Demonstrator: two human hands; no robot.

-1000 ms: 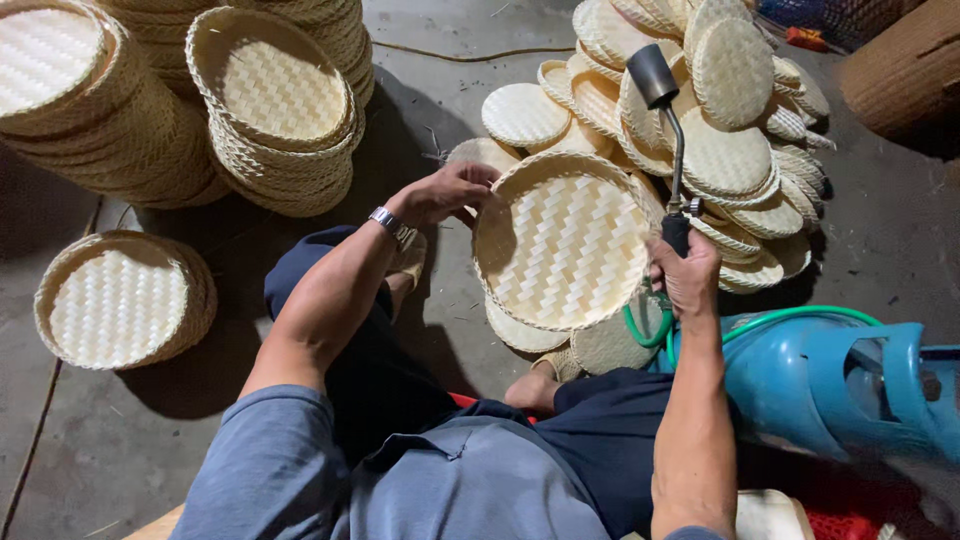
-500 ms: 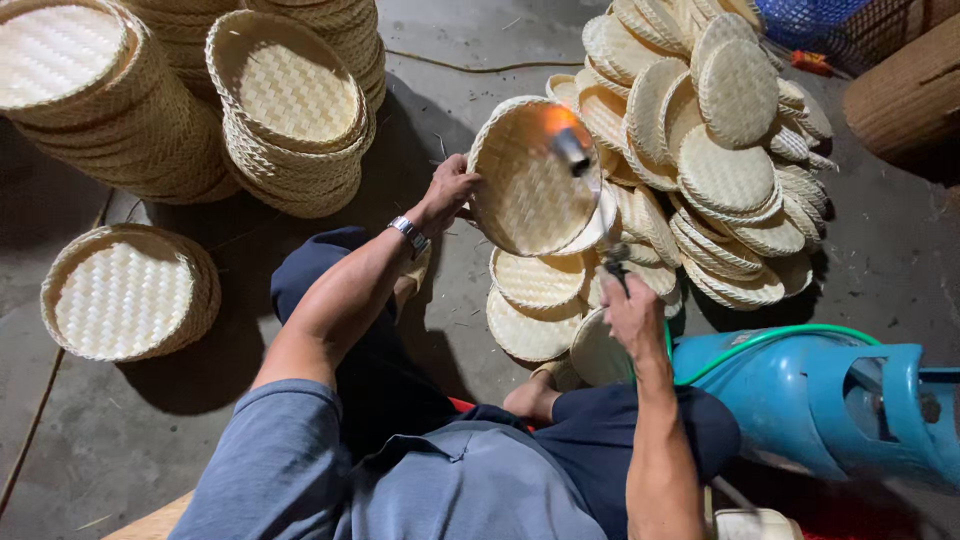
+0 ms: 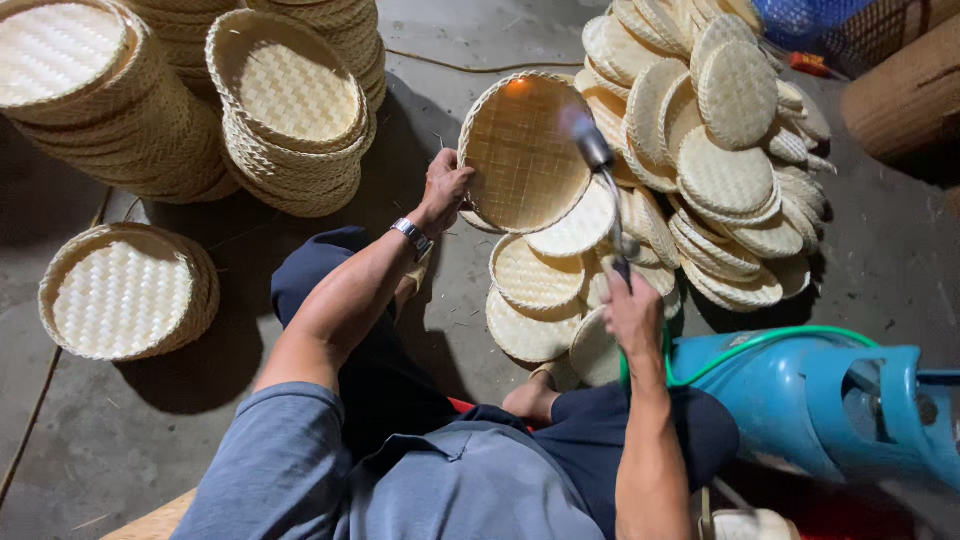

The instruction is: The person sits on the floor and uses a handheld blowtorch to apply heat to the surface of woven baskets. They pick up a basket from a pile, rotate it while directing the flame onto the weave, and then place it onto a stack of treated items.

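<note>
My left hand (image 3: 443, 187) grips the lower left rim of a round woven bamboo tray (image 3: 522, 150), tilted up with its inside facing me. An orange glow shows near the tray's top. My right hand (image 3: 632, 312) holds the handle of a metal gas torch (image 3: 600, 170), whose nozzle points at the inside of the tray. A green hose (image 3: 760, 345) runs from the torch handle toward a blue gas cylinder (image 3: 830, 410) lying at the right. I sit on the concrete floor with my legs in dark trousers.
A heap of woven trays (image 3: 720, 170) lies ahead at the right, more trays (image 3: 535, 280) by my knee. Stacks of finished trays (image 3: 290, 110) stand at the upper left, with a low stack (image 3: 125, 290) at the left. A brown woven roll (image 3: 905, 95) lies far right.
The tray has been turned and tipped upright, moving left and up in view. The torch nozzle has swung from above the heap down to the tray's inside.
</note>
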